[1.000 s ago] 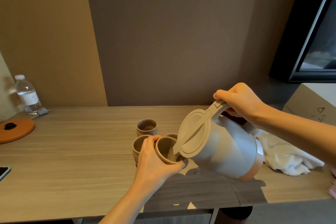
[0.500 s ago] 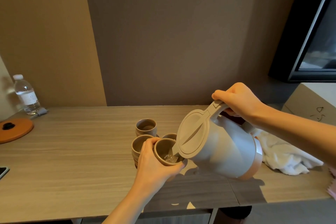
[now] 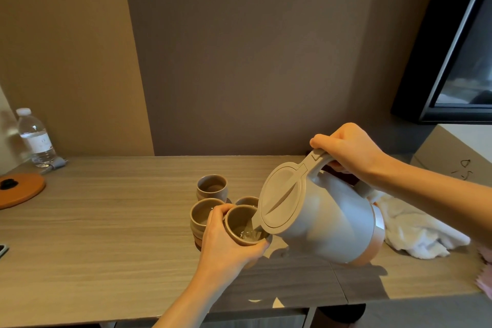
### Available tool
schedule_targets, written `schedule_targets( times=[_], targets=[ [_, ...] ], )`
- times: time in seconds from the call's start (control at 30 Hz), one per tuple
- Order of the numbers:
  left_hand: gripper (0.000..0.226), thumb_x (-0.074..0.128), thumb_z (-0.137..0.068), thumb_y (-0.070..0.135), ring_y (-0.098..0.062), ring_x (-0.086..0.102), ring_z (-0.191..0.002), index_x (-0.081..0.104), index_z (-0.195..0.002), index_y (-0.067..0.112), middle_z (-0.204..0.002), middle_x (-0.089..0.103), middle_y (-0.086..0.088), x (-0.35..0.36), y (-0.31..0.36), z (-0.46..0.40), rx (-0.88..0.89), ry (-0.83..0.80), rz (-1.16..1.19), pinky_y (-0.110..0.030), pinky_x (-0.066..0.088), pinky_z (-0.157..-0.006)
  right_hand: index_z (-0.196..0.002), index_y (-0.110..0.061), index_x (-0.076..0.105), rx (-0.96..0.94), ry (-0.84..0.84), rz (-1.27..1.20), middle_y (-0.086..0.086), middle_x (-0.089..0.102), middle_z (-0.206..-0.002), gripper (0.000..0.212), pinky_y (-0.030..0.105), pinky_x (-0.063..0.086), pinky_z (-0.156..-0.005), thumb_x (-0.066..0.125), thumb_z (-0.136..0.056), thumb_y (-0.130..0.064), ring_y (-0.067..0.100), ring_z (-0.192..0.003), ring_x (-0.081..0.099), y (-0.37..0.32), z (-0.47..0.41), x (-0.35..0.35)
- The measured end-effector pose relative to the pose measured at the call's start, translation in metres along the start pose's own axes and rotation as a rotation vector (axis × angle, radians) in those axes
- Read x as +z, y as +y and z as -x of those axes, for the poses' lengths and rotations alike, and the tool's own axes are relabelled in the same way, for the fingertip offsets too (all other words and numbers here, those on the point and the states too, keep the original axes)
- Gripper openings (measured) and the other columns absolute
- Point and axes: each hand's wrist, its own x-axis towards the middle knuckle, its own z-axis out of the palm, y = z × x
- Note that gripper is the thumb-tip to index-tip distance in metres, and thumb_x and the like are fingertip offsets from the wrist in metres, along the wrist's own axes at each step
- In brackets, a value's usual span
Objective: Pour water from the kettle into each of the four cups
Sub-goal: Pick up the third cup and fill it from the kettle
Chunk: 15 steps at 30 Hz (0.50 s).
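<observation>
My right hand grips the handle of a grey kettle, tipped to the left with its spout over a cup. Water runs from the spout into that brown cup, which my left hand holds tilted above the wooden table. Water pools in the held cup. Three more brown cups stand behind it: one at the back, one on the left, and one mostly hidden by the kettle lid.
A white cloth lies right of the kettle. A water bottle and an orange round pad sit at the far left. A cardboard box stands at the right, below a dark screen.
The kettle has tipped a little further and water now fills more of the held cup. Both hands have stayed nearly in place.
</observation>
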Motion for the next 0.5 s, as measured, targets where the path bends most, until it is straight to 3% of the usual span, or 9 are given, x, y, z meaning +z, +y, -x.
schedule_targets(
  times=[0.27,0.5],
  targets=[
    [0.079,0.095,-0.046,0.037,-0.006,0.056,-0.103,0.044,-0.107,0.039,-0.107,0.055,0.019,-0.0009,0.0022,0.0013,-0.017,-0.015,0.042,-0.025,0.053,-0.085,-0.042,-0.005,0.053,0.002,0.009,-0.009,0.017,0.054,-0.054,0.049,0.022,0.039,-0.049,0.056,-0.088,-0.023,0.012,-0.041,0.044,-0.0013,-0.0005,-0.0015],
    [0.077,0.095,-0.049,0.032,-0.005,0.057,-0.100,0.044,-0.105,0.040,-0.106,0.055,0.021,0.0000,0.0014,0.0043,-0.007,-0.034,0.021,-0.017,0.049,-0.078,-0.044,-0.005,0.055,-0.005,0.000,0.024,0.015,0.051,-0.053,0.049,0.028,0.042,-0.054,0.056,-0.088,-0.026,0.019,-0.050,0.048,0.0015,0.0000,-0.0003]
  ],
)
